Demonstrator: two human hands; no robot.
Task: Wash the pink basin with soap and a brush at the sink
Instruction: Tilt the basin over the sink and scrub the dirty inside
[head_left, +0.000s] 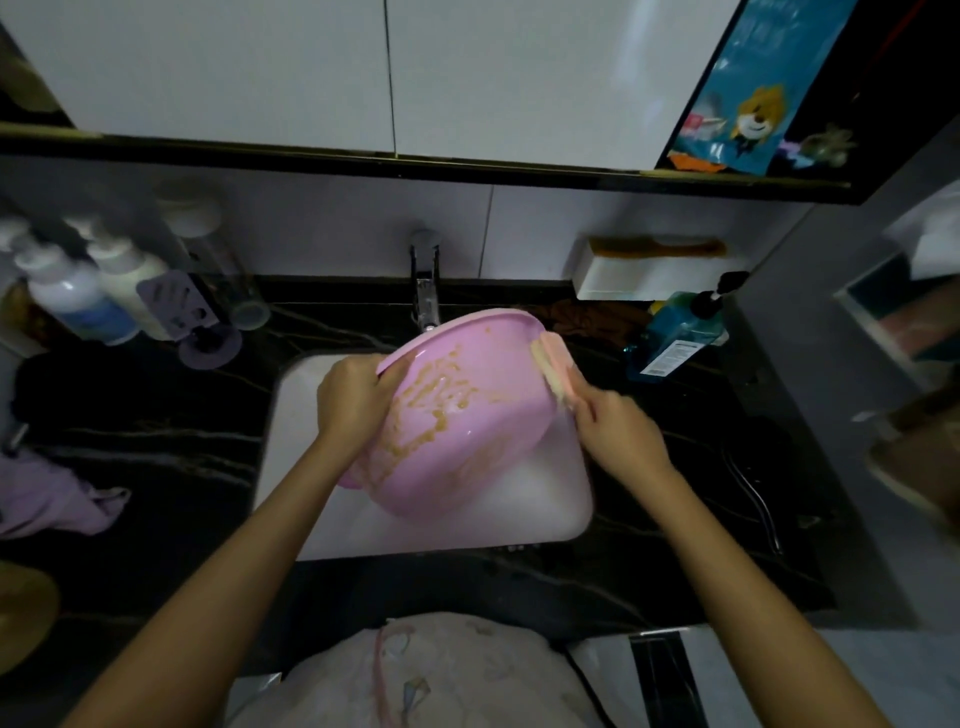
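While the left hand (353, 400) grips the tilted basin (467, 415) at its 9 o'clock rim over the sink (291, 467), the right hand (618, 436) holds a brush (553, 374) to the 2 o'clock rim; a soapy grip could slip, dropping the basin.

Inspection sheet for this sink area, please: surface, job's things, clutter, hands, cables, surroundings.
Surface: black veined counter around a white sink.
Job's things: pink basin tilted over the sink, yellowish smears inside; brush at its right rim.
Clutter: white bottles left, blue pump bottle right, purple cloth left.
Hands: left hand grips the basin's left rim; right hand holds the brush.
Cables: thin dark cord on the counter, right.
Surroundings: faucet behind the basin, white cabinets above.
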